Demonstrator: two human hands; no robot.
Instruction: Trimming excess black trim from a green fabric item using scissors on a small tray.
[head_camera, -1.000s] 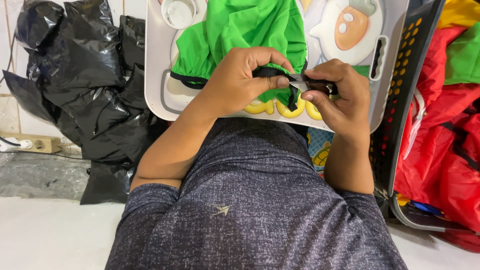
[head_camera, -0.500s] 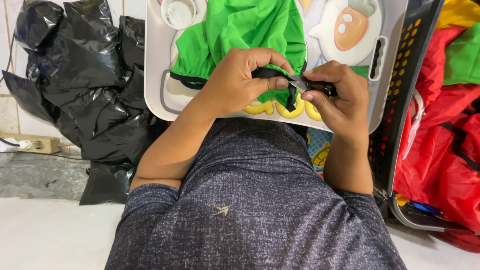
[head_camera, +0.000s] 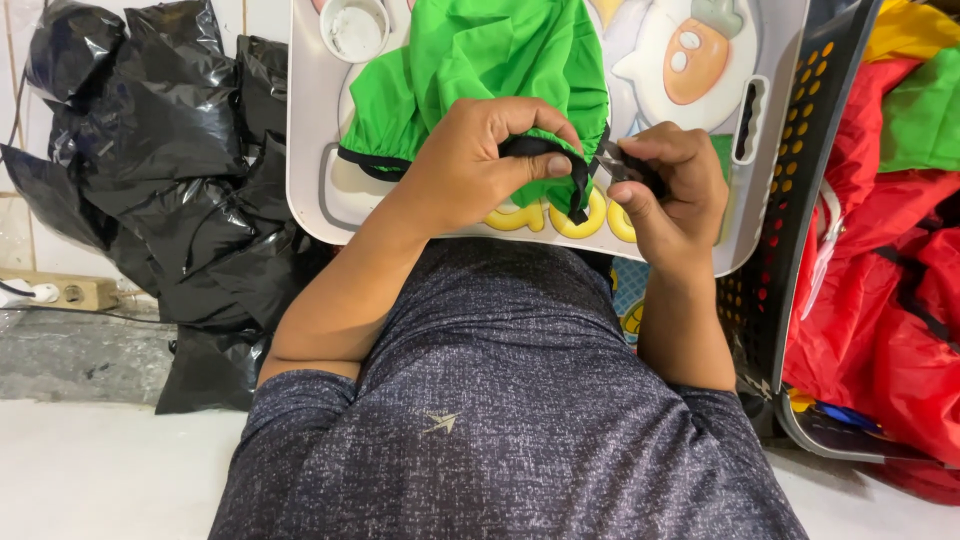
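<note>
- Green garment (head_camera: 490, 60): bright green cloth with black edging, which we find bunched on the white lap tray (head_camera: 310, 150), its lower hem pulled toward the body.
- Black trim (head_camera: 560, 165): a narrow band along the hem; a short end of it hangs down between our two hands.
- Left hand (head_camera: 480, 160): our fingers are curled tight, thumb pressed against forefinger, pinching the black trim and the green cloth under it.
- Right hand (head_camera: 670, 190): our fingers are drawn in narrow around a small dark tool (head_camera: 625, 165), which meets the trim just beside the left thumb; we cannot tell what kind of tool it is.
- Lap tray: white, with cartoon pictures, a side handle slot and a round white cup recess (head_camera: 355, 25) at its far left corner.
- Black plastic bags (head_camera: 150, 150): heaped to the left of the tray.
- Black perforated basket (head_camera: 810, 170): just right of the tray.
- Red and green fabrics (head_camera: 890, 250): piled further right, beyond the basket.
- Grey speckled shirt (head_camera: 500, 420): covers our torso below the tray.
</note>
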